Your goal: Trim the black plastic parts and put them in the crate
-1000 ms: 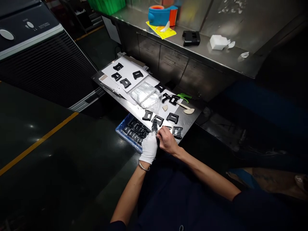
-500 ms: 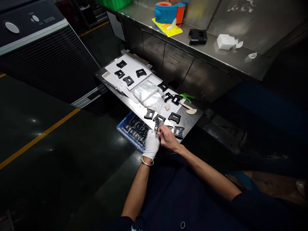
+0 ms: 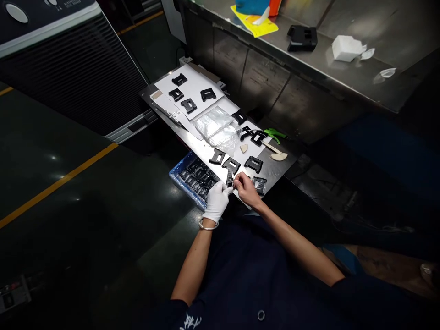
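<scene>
At the near edge of the metal table (image 3: 280, 172), my white-gloved left hand (image 3: 218, 199) and my bare right hand (image 3: 246, 189) are close together, fingers pinched. Between them they hold a small bagged black part (image 3: 230, 176), its clear plastic partly hidden by the fingers. Just beyond the hands lie loose black frame-shaped parts (image 3: 253, 164). A bagged black part (image 3: 260, 184) rests to the right of my right hand. Clear plastic bags (image 3: 215, 124) are stacked on white sheets in the table's middle.
Below the table's left edge is a blue-lined bin (image 3: 187, 194) of bagged black parts. Green-handled pliers (image 3: 275, 134) and a beige tool (image 3: 277, 156) lie at the right. A metal bench (image 3: 326, 75) stands behind, with a white block (image 3: 346, 48).
The view has shifted, so the bench sits higher and further right. Both hands have drawn slightly apart, and the bagged part between them looks lower and narrower.
</scene>
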